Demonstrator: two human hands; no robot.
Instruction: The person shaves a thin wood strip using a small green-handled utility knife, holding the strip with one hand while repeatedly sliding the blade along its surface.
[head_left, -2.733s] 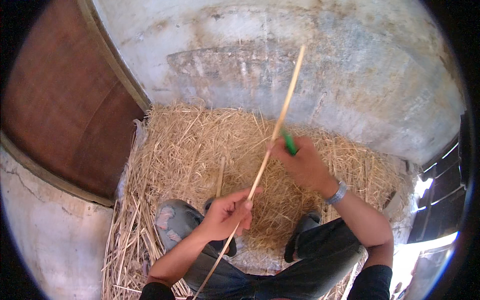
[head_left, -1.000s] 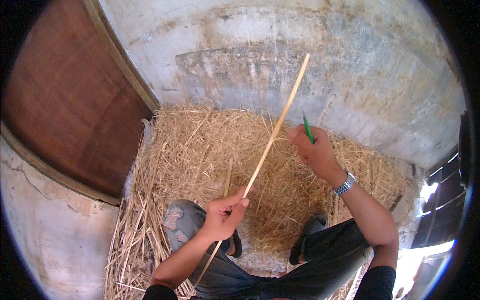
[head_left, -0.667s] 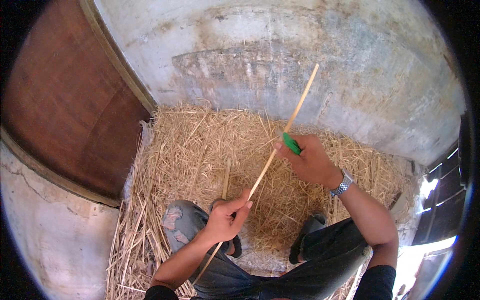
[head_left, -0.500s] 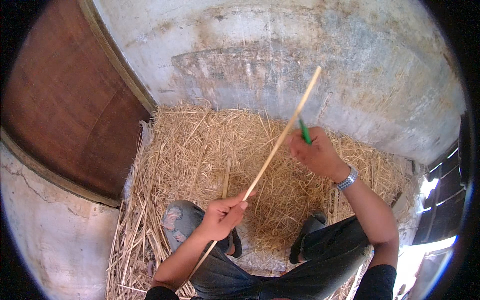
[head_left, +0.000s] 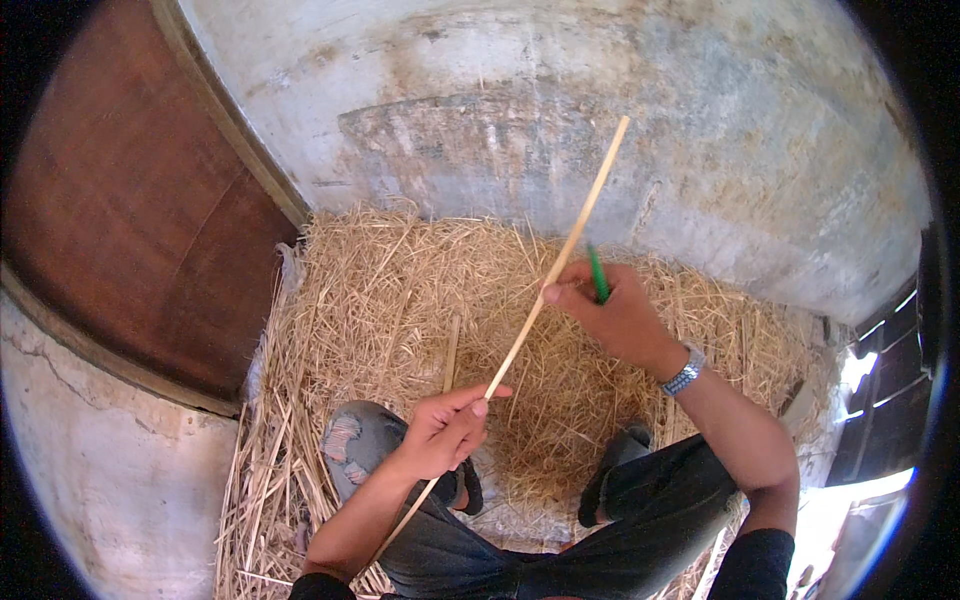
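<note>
A long, thin, pale bamboo strip (head_left: 594,198) slants up and away from beside my left thigh toward the wall. My left hand (head_left: 440,432) is closed round its lower part, with the thumb on top. Farther up, my right hand (head_left: 612,305) has its thumb and fingertips at the strip, seemingly pinching it. A slim green object (head_left: 597,272), perhaps a knife handle, sticks up out of my right fist; the rest of it is hidden by the fingers. A metal-banded watch (head_left: 686,370) sits on my right wrist.
Straw-like shavings (head_left: 380,290) cover the floor between and around my legs. Longer strips (head_left: 262,500) lie at the left. A stained plaster wall (head_left: 480,130) rises ahead, a brown wooden panel (head_left: 130,210) stands at the left, and dark slats (head_left: 885,385) are at the right.
My right hand has come slightly nearer and to the left, its fingertips now at the strip. The strip's far end has shifted a little left. My left hand has stayed nearly in place.
</note>
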